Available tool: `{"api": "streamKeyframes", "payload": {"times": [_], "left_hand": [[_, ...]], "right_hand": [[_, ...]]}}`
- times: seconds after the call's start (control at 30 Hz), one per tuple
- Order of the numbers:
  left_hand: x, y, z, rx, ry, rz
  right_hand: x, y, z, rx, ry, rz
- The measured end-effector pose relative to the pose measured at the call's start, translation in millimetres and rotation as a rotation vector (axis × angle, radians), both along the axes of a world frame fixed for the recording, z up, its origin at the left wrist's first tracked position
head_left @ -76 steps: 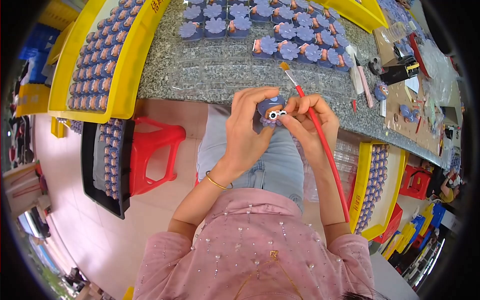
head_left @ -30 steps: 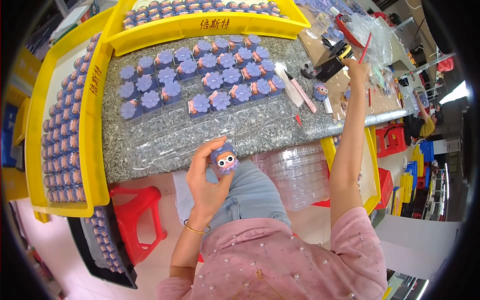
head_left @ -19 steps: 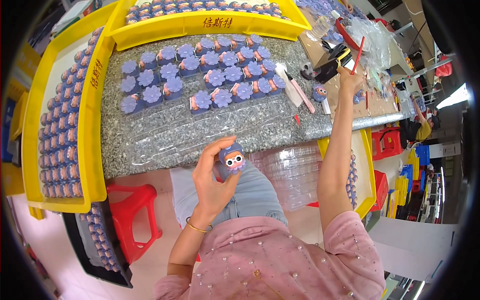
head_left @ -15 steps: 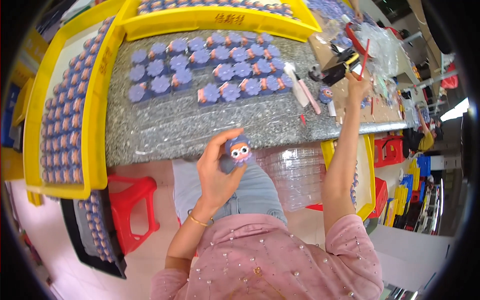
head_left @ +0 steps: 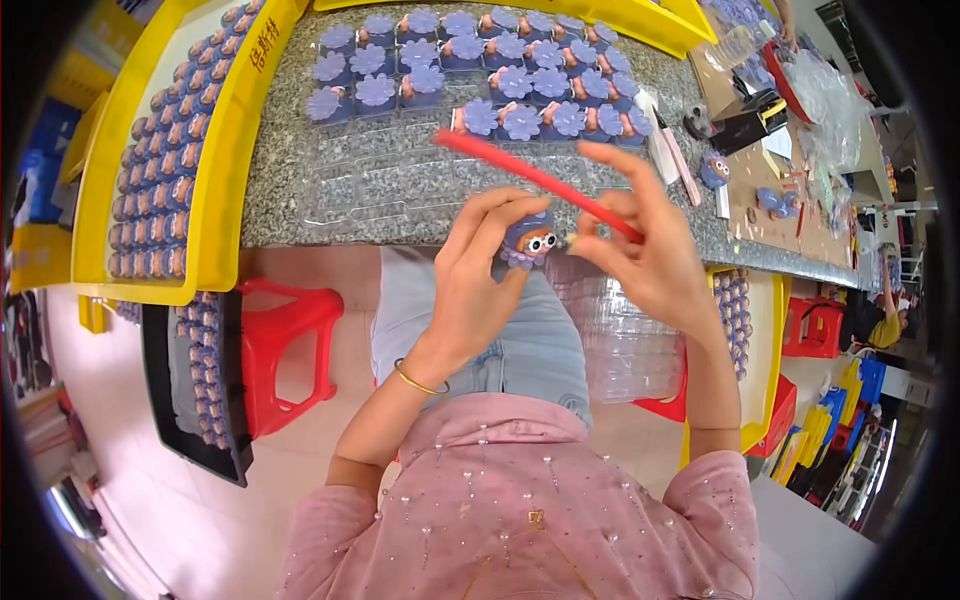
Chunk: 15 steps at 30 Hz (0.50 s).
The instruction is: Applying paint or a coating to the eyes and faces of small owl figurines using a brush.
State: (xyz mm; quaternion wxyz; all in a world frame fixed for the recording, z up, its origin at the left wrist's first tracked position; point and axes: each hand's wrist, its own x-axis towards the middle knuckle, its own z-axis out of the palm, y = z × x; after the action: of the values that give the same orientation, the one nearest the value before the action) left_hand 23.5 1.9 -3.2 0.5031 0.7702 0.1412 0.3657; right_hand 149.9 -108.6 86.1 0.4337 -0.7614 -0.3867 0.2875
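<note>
I am holding a small purple toy figure (head_left: 528,240) with round white eyes in my left hand (head_left: 470,290), fingers closed around its body from the left and from below, above my lap and just off the near edge of the table (head_left: 400,190). My right hand (head_left: 650,260) is pinching a thin red brush (head_left: 530,175) between thumb and forefinger, the other fingers spread loose; its handle is slanting up and to the left over the table, its tip sitting just beside the figure's face.

Judgement on handling: the figure is looking light, hard and moulded, likely smooth enough to turn in a slack grip, and the painted face should be kept clear of the fingers. Taking it by the sides and back of the body seems soundest. The brush is looking stiff and very light, best held low near the tip.

The table is speckled grey stone, hard and level. Rows of like purple figures (head_left: 480,75) are standing across it. Yellow trays (head_left: 150,160) are flanking it at left and far side, a red stool (head_left: 285,350) is standing below left, and a stack of clear plastic blister trays (head_left: 625,340) is sitting by my right knee. Working room is tight.
</note>
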Motion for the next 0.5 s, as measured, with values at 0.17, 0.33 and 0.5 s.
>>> {"api": "streamKeyframes", "payload": {"times": [0.17,0.33,0.5], "left_hand": [[1.6,-3.6,-2.9,0.106,-0.020,-0.026],[0.6,6.6,3.5,0.055,-0.017,-0.026],[11.9,24.1,26.0,0.026,-0.027,-0.018]], "right_hand": [[1.7,4.2,-19.8,-0.062,-0.268,0.124],[21.7,8.3,-16.2,-0.142,-0.434,0.061],[16.6,29.7,-1.7,-0.029,-0.290,0.135]]}}
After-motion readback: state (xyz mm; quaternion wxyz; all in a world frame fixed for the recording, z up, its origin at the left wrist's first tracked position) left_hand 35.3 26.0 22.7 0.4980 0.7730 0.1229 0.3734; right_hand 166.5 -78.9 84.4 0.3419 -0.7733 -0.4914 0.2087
